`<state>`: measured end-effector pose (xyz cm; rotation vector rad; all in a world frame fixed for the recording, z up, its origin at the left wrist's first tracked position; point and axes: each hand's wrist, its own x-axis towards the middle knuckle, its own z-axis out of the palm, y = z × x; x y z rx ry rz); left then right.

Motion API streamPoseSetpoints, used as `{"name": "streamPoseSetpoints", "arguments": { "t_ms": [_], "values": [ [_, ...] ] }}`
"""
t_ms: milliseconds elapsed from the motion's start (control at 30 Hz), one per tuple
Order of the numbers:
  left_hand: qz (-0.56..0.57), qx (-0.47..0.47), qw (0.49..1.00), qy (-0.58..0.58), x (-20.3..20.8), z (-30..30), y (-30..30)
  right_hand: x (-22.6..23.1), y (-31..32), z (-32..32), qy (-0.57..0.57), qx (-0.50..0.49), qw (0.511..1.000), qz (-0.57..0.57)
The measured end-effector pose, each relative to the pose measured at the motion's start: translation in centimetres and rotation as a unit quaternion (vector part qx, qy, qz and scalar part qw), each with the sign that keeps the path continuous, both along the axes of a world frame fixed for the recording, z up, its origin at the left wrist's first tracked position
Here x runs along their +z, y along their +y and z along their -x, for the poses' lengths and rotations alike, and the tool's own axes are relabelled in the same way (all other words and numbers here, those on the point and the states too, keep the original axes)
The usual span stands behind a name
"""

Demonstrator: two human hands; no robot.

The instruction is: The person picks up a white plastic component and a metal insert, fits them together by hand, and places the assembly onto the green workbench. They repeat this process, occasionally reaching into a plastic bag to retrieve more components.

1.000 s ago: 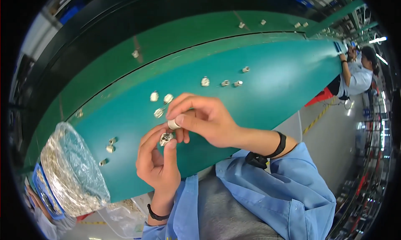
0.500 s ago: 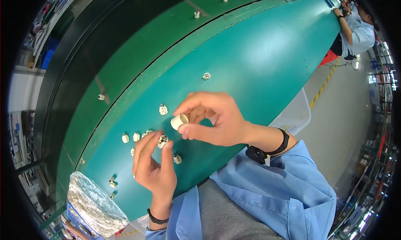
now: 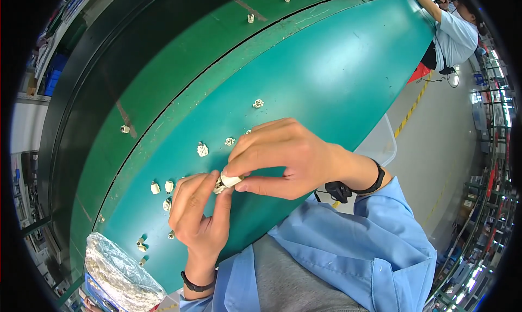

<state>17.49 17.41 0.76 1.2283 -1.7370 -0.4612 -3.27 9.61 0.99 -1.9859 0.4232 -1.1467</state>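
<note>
My left hand (image 3: 201, 214) pinches a small cream core with metal bits (image 3: 219, 187) between thumb and fingertips. Held by the thumb and fingers of my right hand (image 3: 296, 162), a smooth cream cylindrical cap (image 3: 231, 180) meets that core, end against end. How far one sits inside the other is hidden by my fingers. Just beyond my hands, a ribbed cream part (image 3: 203, 149) and a round cream part (image 3: 230, 141) rest on the green work surface (image 3: 310, 83). Other cream pieces (image 3: 167, 204) lie beside my left hand, some partly covered by it.
A clear plastic bag of pale parts (image 3: 122, 274) lies at the near left edge. Small brass-coloured pieces (image 3: 142, 245) are close to it. Beyond a dark seam, a green strip (image 3: 179, 83) carries a few scattered parts. At the far right, a co-worker (image 3: 454, 37) reaches over the surface.
My right hand has lowered leftward, bringing the cap against the core in my left hand; they were apart before. The co-worker's arm has shifted outward over the far end.
</note>
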Motion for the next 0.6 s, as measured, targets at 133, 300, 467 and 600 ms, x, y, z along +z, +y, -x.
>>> {"name": "streamPoseSetpoints", "arguments": {
  "t_ms": [133, 300, 467, 600],
  "values": [
    [-0.009, -0.027, 0.999, 0.042, -0.4, -0.4, -0.3, 1.7, -0.9, 0.7, 0.105, 0.015, 0.99, 0.089],
    [-0.007, -0.045, 0.997, 0.069, -0.9, -0.3, -0.3, 2.2, -1.0, 0.4, 0.113, 0.006, 0.987, 0.11],
    [-0.175, 0.006, 0.961, 0.215, -2.6, 0.0, -1.1, 0.5, -2.6, -0.1, 0.134, -0.017, 0.989, 0.065],
    [-0.264, -0.026, 0.928, 0.261, -2.3, 0.4, -4.8, 1.3, -4.2, 1.8, 0.221, -0.041, 0.973, 0.051]
  ]
}}
